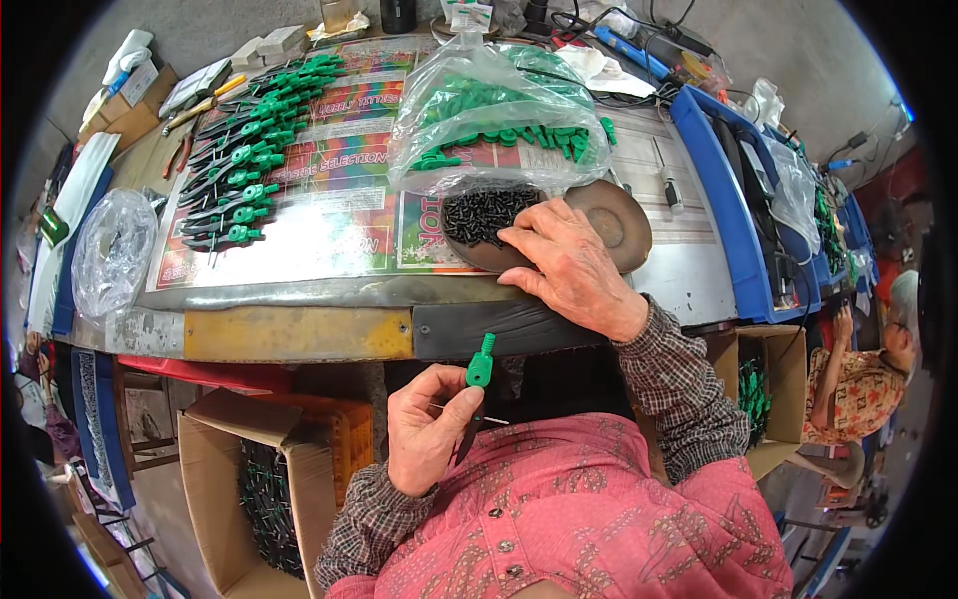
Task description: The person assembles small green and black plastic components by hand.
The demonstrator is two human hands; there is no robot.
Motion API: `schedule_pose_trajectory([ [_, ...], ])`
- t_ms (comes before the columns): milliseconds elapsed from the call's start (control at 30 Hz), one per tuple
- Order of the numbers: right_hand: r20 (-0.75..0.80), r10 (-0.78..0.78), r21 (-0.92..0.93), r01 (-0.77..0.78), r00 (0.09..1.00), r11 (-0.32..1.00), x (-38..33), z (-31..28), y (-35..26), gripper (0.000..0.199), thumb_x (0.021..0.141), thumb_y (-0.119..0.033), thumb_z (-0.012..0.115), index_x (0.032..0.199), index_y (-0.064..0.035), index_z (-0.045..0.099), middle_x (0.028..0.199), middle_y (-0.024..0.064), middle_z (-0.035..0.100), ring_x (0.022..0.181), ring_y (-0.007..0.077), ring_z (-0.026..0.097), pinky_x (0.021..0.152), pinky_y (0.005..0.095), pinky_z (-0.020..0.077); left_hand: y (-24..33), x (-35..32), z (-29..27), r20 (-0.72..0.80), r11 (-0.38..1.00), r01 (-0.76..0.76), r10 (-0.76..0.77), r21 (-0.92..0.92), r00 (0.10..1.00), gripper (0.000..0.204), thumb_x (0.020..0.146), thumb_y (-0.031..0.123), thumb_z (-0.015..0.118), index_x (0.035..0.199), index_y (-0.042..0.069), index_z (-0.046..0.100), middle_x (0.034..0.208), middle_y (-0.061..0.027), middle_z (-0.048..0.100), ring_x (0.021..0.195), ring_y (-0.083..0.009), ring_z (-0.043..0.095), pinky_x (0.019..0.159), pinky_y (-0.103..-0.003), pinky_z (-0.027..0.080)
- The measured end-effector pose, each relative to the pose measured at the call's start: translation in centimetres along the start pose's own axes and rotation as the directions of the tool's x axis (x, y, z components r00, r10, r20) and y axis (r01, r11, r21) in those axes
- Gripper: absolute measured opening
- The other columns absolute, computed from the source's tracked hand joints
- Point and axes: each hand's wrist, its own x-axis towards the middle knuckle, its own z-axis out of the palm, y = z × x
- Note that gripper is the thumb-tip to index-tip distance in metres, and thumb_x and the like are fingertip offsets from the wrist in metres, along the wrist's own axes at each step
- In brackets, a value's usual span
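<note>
My left hand [431,424] is closed in a pinch in front of the table edge. It grips a green plastic piece [480,367], whose ribbed stem points up; a dark part and a thin metal rod stick out below the fingers. My right hand [571,265] rests over the near right side of a round brown dish [479,258] heaped with small black screws [489,213]. Its index fingertip reaches the screws and the thumb is apart from it; nothing shows between them. A second brown dish [629,225] sits partly behind that hand.
A clear bag of green plastic pieces [499,110] lies beyond the dishes. Rows of black-and-green assembled pieces [239,170] line the table's left. Blue bins [733,200] stand at right. Cardboard boxes [215,489] flank me below the table. A person [863,369] sits far right.
</note>
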Motion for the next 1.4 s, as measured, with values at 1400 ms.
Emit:
schedule_pose_trajectory([
  [1400,-0.267,0.116,0.615,0.076,0.957,0.785,-5.5,2.0,-7.4,0.018,0.073,0.002,0.073,0.088,-0.0023,0.065,0.084,0.0079,0.06,0.076,0.0203,0.059,0.065,0.03,0.048,-0.4,-0.9,2.7,-0.195,0.927,-0.234,0.297,0.293,0.935,0.01,0.086,0.0,0.066,0.094,-0.003,0.063,0.081,-0.0019,0.059,0.069,-0.0052,0.053,0.062,-0.021,0.044],
])
